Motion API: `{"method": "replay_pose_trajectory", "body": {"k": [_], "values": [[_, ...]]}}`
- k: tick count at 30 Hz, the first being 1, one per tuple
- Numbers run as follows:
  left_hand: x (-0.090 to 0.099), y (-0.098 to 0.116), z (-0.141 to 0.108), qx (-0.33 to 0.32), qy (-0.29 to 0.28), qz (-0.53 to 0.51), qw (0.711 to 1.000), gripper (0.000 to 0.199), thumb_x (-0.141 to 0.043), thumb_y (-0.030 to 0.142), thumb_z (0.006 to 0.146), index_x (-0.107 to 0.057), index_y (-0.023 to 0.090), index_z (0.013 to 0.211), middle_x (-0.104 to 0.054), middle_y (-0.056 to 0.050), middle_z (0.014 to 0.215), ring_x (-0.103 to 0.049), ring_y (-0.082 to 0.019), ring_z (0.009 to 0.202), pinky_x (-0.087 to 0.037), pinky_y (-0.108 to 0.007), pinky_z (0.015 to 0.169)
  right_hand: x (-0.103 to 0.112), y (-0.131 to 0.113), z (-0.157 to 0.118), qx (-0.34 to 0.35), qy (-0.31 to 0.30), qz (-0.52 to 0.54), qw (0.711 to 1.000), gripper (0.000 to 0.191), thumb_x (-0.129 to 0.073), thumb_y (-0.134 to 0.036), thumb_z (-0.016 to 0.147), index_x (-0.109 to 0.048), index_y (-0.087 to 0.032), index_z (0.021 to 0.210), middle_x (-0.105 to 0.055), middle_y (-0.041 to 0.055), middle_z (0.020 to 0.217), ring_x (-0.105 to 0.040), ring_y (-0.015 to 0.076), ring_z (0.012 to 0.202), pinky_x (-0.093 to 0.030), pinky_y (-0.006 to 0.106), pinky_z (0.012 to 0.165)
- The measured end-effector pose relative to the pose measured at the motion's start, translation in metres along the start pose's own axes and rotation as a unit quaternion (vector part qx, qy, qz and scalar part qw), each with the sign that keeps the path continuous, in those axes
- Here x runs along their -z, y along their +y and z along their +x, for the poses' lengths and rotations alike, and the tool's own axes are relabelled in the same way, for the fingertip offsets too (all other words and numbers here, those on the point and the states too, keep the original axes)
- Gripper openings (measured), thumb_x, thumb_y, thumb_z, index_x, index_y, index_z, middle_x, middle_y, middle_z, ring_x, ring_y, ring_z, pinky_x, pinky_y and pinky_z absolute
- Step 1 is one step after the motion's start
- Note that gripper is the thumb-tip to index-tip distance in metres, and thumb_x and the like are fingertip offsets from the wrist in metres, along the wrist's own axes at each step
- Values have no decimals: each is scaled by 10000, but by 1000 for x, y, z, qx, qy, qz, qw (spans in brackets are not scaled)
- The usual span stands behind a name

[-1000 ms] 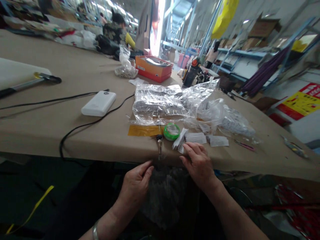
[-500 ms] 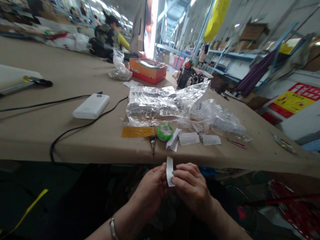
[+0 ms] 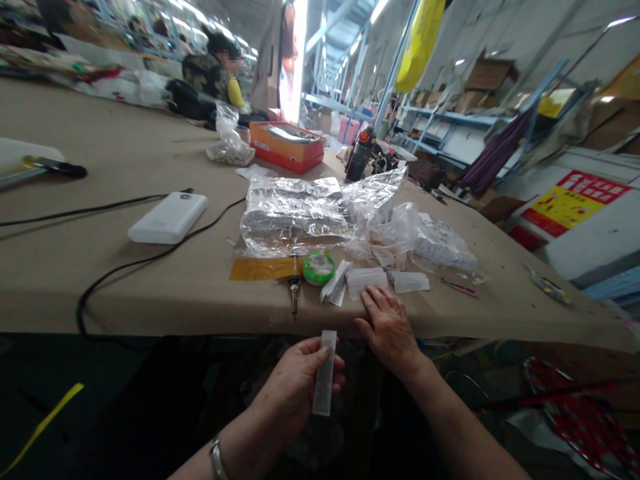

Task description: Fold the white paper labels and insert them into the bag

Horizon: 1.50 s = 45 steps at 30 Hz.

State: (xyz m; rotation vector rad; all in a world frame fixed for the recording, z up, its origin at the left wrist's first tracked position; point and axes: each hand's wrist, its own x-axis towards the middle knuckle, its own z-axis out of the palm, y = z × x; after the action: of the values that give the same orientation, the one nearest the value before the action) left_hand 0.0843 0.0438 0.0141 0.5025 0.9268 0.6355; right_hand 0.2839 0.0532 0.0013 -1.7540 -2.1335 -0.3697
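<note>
My left hand pinches a narrow pale strip between thumb and fingers, below the table edge. My right hand rests at the table's front edge with its fingers apart, the fingertips touching the middle stack of white printed slips. To the left of that stack lies a fanned bundle of slips, and to the right another stack. A green round container sits behind the fanned bundle. Beside it, a soldering-iron-like tool points toward the front edge, across an amber sheet.
Clear plastic packaging lies behind the slips. A white power bank with a black cable is at the left. Pink tweezers and cutters lie right. An orange box and a bottle stand behind; a person sits farther back.
My right hand has left the strip and moved up onto the middle stack of slips. My left hand has shifted slightly left and down, still holding a strip. The view has shifted slightly.
</note>
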Motion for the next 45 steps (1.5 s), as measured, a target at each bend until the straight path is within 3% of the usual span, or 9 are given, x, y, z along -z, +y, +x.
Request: {"method": "replay_pose_trajectory", "body": {"k": [5,9,16,23,34,37,41,43,45], "values": [[-2,-1,-1,11,-7,15,1000,100,-630,179,778,-580,114,836,-624,-31,618,-578,-123,514,-460,-221,491,-3,9,-13,21,114,126,985,166,-516,-204,902,-652,-182,994,-672,80,1050,-562,233,1067,-451,427,957],[-7,3,-1,33,14,22,999,63,-595,157,795,-601,101,824,-671,-77,682,-613,-146,546,-499,-260,537,6,-2,-18,11,158,257,953,136,-535,-148,885,-650,-211,921,-679,56,970,-605,198,1024,-494,397,917],[-7,4,2,9,-52,-86,995,82,-622,39,675,-667,61,740,-668,-86,636,-604,-142,534,-448,-221,505,18,-53,-36,222,98,286,927,117,-547,-140,881,-651,-191,897,-692,56,956,-586,197,1082,-460,395,962],[-4,2,-1,9,-67,-122,990,34,-651,69,659,-668,59,687,-650,-76,620,-584,-123,532,-427,-203,499,13,-54,-39,235,64,276,930,115,-542,-133,884,-649,-175,872,-690,52,955,-566,192,1106,-462,378,966],[-1,-9,3,8,-50,-107,993,155,-748,116,625,-660,77,746,-657,-61,651,-583,-117,529,-423,-200,481,21,-61,-40,221,48,285,931,128,-535,-124,877,-629,-184,940,-691,31,972,-538,169,1133,-481,330,987],[-4,-8,3,26,-34,-79,996,145,-717,146,697,-648,87,810,-675,-71,665,-607,-138,526,-466,-227,498,22,-41,-37,189,68,263,944,252,-555,-290,891,-574,-161,1106,-658,79,1082,-513,198,1168,-467,367,1010],[-8,-3,1,50,27,-17,998,61,-613,157,808,-612,97,822,-702,-104,702,-638,-155,545,-521,-266,545,18,23,-31,-36,96,85,991,564,-455,-465,908,-423,-73,1313,-494,205,1302,-394,311,1271,-390,523,1033],[-10,-3,1,50,37,-3,998,61,-596,156,822,-604,95,815,-703,-113,701,-639,-154,545,-528,-267,549,14,53,-28,-104,59,-12,993,708,-447,-550,879,-388,-12,1336,-450,260,1331,-374,384,1269,-371,592,1004],[-9,-3,1,52,40,-4,998,58,-598,154,820,-600,96,817,-703,-113,699,-642,-158,549,-536,-275,555,11,72,-28,-110,1,-62,992,683,-467,-564,864,-423,-69,1334,-457,216,1352,-373,396,1268,-380,599,982]]}}
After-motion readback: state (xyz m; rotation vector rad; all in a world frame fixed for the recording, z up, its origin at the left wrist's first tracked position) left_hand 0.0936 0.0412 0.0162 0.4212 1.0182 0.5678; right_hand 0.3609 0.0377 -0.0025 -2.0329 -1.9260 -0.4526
